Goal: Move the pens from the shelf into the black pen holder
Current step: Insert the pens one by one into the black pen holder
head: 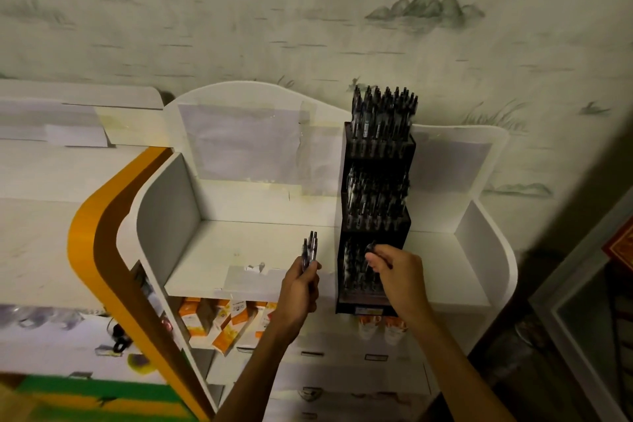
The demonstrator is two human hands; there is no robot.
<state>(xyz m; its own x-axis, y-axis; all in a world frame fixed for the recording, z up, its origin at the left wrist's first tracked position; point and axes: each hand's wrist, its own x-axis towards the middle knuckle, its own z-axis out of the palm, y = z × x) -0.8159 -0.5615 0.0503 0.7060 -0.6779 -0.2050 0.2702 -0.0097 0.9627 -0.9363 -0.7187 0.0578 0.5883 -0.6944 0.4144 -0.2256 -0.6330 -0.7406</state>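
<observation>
Black, stepped, three-tiered pen holder (375, 216) stands on the smooth white shelf (246, 240). Left hand (299, 288) grips a slim pen bundle (309, 248); right hand (399, 271) pinches one pen (370, 248) at the lowest tier.

Shop: display shelf (260, 240), boxed goods (219, 319), stocked pen holder (376, 188).

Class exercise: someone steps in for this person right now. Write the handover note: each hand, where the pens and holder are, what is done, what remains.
Left hand: its grip holds a small bundle of pens upright over the white shelf.
Right hand: pinches one pen at the lowest tier of the black pen holder.
Done: the upper tiers are packed with pens.
Left: seat this pen, then the bundle.
</observation>
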